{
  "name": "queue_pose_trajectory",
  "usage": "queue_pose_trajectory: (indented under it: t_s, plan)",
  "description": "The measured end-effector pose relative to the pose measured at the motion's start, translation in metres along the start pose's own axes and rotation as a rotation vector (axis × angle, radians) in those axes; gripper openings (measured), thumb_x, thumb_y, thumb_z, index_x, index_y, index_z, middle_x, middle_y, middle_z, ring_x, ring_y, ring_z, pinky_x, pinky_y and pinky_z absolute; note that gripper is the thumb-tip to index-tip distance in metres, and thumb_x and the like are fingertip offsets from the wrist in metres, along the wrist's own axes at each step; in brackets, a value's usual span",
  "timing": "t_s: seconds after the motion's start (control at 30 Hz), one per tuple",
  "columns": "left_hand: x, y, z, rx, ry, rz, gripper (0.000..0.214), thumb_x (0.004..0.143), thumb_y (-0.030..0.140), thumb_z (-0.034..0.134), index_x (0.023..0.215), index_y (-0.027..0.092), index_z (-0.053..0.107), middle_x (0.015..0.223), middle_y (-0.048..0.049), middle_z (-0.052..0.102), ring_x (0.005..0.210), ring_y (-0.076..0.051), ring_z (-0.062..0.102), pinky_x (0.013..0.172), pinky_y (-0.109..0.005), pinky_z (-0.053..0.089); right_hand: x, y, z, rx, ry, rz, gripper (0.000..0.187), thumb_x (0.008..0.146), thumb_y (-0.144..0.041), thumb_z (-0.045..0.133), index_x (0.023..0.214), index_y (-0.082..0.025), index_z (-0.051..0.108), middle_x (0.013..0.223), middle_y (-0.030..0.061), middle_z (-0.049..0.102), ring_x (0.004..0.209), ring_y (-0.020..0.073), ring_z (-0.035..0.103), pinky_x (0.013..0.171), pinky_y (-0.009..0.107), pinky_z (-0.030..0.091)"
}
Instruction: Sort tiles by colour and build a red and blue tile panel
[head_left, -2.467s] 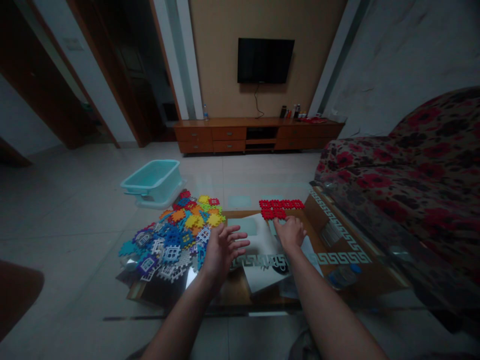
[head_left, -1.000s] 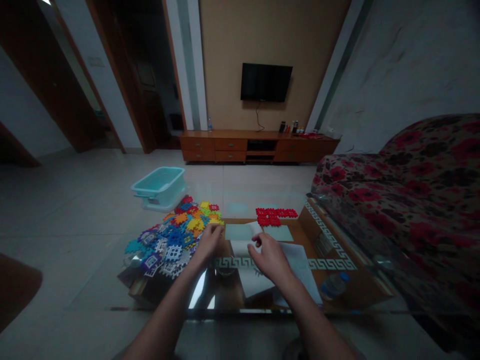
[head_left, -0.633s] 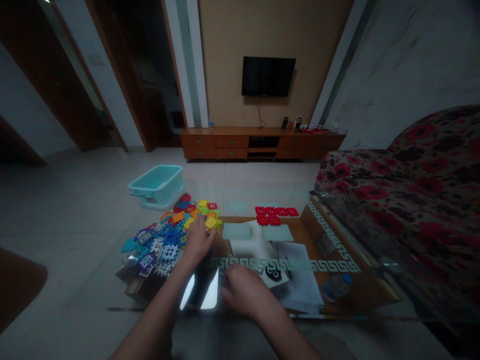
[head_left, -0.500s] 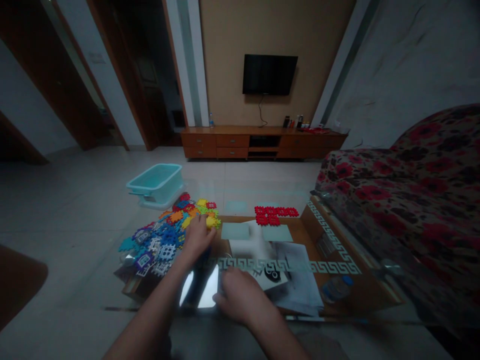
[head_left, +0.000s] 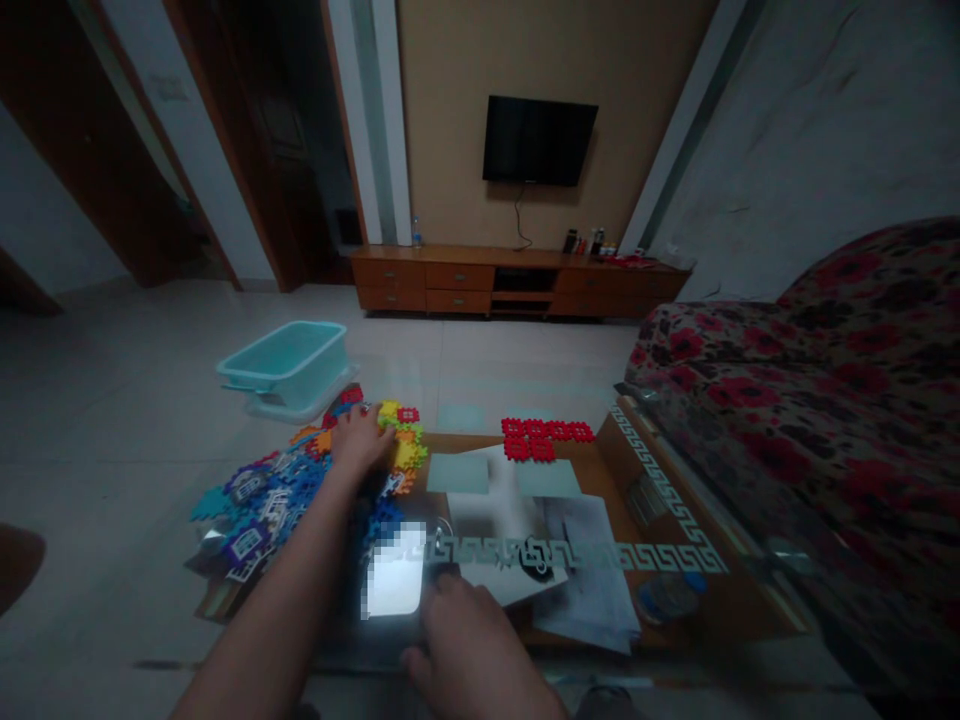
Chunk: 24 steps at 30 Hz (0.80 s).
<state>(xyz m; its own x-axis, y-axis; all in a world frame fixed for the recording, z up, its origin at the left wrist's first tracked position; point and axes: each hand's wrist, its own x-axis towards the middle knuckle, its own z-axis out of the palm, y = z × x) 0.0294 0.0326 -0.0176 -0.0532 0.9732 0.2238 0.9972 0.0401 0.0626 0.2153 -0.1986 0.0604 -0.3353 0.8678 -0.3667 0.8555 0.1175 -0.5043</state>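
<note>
My left hand (head_left: 360, 442) reaches over a heap of colourful plastic interlocking tiles at the table's left, fingers apart and touching the pieces near the red and yellow ones. Beside its thumb lie yellow tiles (head_left: 406, 452). Blue tiles (head_left: 300, 482) and purple tiles (head_left: 250, 543) spread left of my forearm. Close to the table's front edge, my right hand (head_left: 469, 635) rests with curled fingers and the thumb out to the side; no object shows in it. Farther right, several red tiles (head_left: 537, 428) sit in two rows on the glass.
A light-blue plastic bin (head_left: 289, 352) stands beyond the heap. Under the glass tabletop are papers (head_left: 592, 590) and a clear bottle with a blue cap (head_left: 670, 597). A flowered sofa (head_left: 810, 350) borders the right side; a low TV cabinet (head_left: 457, 283) stands by the far wall.
My left hand has moved left across the heap, away from the yellow tiles towards the red and blue ones. The whole view has shifted slightly; my right hand stays near the front edge.
</note>
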Motion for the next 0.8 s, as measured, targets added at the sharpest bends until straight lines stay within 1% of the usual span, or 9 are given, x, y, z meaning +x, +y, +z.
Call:
queue_pose_trajectory:
  t_s: [0.07, 0.13, 0.23, 0.3, 0.43, 0.57, 0.67, 0.8]
  plan:
    - [0.007, 0.004, 0.005, -0.013, -0.031, -0.010, 0.058, 0.092, 0.056, 0.041, 0.142, 0.029, 0.052, 0.134, -0.0173, 0.054, 0.117, -0.041, 0.052, 0.095, -0.052, 0.041, 0.004, -0.005, -0.005, -0.008, -0.075, 0.067, 0.038, 0.084, -0.026, 0.066, 0.119, -0.012, 0.069, 0.119, 0.0189, 0.068, 0.110, 0.0376, 0.063, 0.097, 0.051, 0.050]
    - [0.011, 0.010, 0.010, -0.034, -0.057, 0.014, 0.056, 0.092, 0.059, 0.040, 0.142, 0.036, 0.051, 0.141, -0.0148, 0.051, 0.122, -0.042, 0.049, 0.097, -0.056, 0.038, 0.009, -0.008, -0.006, -0.025, -0.118, 0.087, 0.041, 0.084, -0.026, 0.067, 0.122, -0.012, 0.068, 0.122, 0.0193, 0.067, 0.114, 0.0377, 0.062, 0.099, 0.052, 0.048]
    - [0.014, 0.019, 0.019, -0.062, -0.094, 0.123, 0.051, 0.094, 0.055, 0.040, 0.140, 0.040, 0.053, 0.147, -0.0104, 0.049, 0.129, -0.039, 0.044, 0.102, -0.056, 0.035, 0.017, -0.008, -0.001, -0.035, -0.132, 0.063, 0.045, 0.084, -0.027, 0.069, 0.126, -0.012, 0.066, 0.125, 0.0201, 0.066, 0.118, 0.0380, 0.060, 0.102, 0.053, 0.047]
    - [0.014, 0.024, 0.024, -0.071, -0.117, 0.182, 0.046, 0.096, 0.050, 0.037, 0.136, 0.041, 0.057, 0.148, -0.0078, 0.049, 0.132, -0.037, 0.043, 0.104, -0.056, 0.033, 0.021, -0.007, 0.004, -0.038, -0.135, 0.053, 0.044, 0.083, -0.027, 0.069, 0.124, -0.011, 0.067, 0.125, 0.0209, 0.066, 0.118, 0.0387, 0.059, 0.102, 0.054, 0.047]
    - [0.013, 0.031, 0.027, -0.086, -0.160, 0.198, 0.042, 0.097, 0.046, 0.036, 0.128, 0.039, 0.063, 0.141, -0.0072, 0.056, 0.129, -0.033, 0.048, 0.105, -0.054, 0.033, 0.024, -0.008, 0.005, -0.034, -0.153, 0.058, 0.046, 0.082, -0.026, 0.069, 0.124, -0.010, 0.067, 0.125, 0.0223, 0.065, 0.119, 0.0400, 0.059, 0.102, 0.054, 0.047]
    - [0.011, 0.032, 0.023, -0.089, -0.150, 0.195, 0.039, 0.095, 0.044, 0.040, 0.121, 0.032, 0.067, 0.124, -0.0113, 0.063, 0.116, -0.032, 0.056, 0.100, -0.051, 0.037, 0.023, -0.010, 0.002, -0.014, -0.146, 0.065, 0.046, 0.081, -0.025, 0.070, 0.125, -0.012, 0.067, 0.124, 0.0210, 0.066, 0.115, 0.0402, 0.061, 0.099, 0.055, 0.049]
    - [0.011, 0.031, 0.020, -0.083, -0.131, 0.180, 0.037, 0.093, 0.044, 0.043, 0.113, 0.027, 0.069, 0.116, -0.0132, 0.063, 0.113, -0.033, 0.057, 0.098, -0.050, 0.038, 0.021, -0.010, 0.001, -0.018, -0.143, 0.072, 0.045, 0.082, -0.026, 0.070, 0.125, -0.014, 0.066, 0.124, 0.0197, 0.066, 0.116, 0.0392, 0.061, 0.100, 0.054, 0.048]
    - [0.010, 0.027, 0.019, -0.086, -0.115, 0.163, 0.035, 0.092, 0.045, 0.046, 0.111, 0.025, 0.067, 0.116, -0.0139, 0.061, 0.115, -0.033, 0.055, 0.097, -0.048, 0.039, 0.020, -0.008, 0.005, -0.029, -0.130, 0.065, 0.039, 0.084, -0.024, 0.068, 0.121, -0.012, 0.068, 0.121, 0.0190, 0.067, 0.115, 0.0378, 0.062, 0.100, 0.051, 0.048]
